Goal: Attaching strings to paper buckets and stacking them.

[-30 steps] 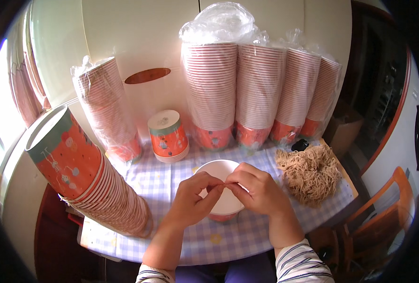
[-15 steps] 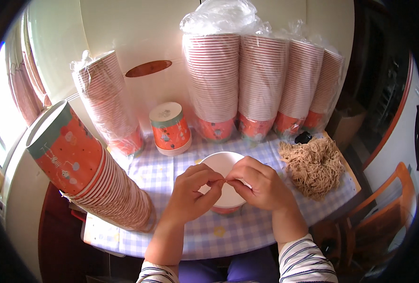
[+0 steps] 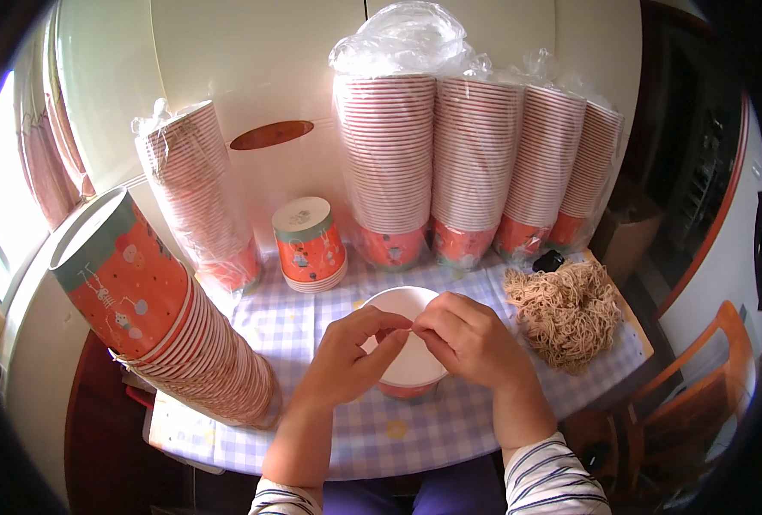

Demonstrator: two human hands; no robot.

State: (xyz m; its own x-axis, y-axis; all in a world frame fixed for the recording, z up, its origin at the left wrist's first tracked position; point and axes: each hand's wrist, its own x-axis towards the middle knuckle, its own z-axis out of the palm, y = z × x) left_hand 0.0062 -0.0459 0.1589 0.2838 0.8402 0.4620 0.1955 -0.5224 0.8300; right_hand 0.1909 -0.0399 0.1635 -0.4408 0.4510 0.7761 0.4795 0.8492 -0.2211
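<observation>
Both hands meet over an upright paper tub (image 3: 402,300), white inside with orange on its outer wall. The thumb and fingers of my left hand (image 3: 351,352) are pinched together, and the fingertips of my right hand (image 3: 475,348) press close against them. Whatever sits between the fingertips is too small to name. To the right of the tub lies a tangled heap of tan string (image 3: 565,313). At the left leans a tall stack of upside-down orange and green tubs (image 3: 128,283), with tan strands around the rims of the lower ones.
Behind my hands stands a short upside-down tub stack (image 3: 311,249). Tall tub stacks in clear plastic line the back, one at the left (image 3: 192,189) and several at the right (image 3: 390,154). A black object (image 3: 549,261) touches the string. A wooden chair (image 3: 698,403) stands right of the table.
The view has shifted slightly, so the things on the table sit a little lower. My fingertips stay together above the tub, with the right fingers curled slightly more.
</observation>
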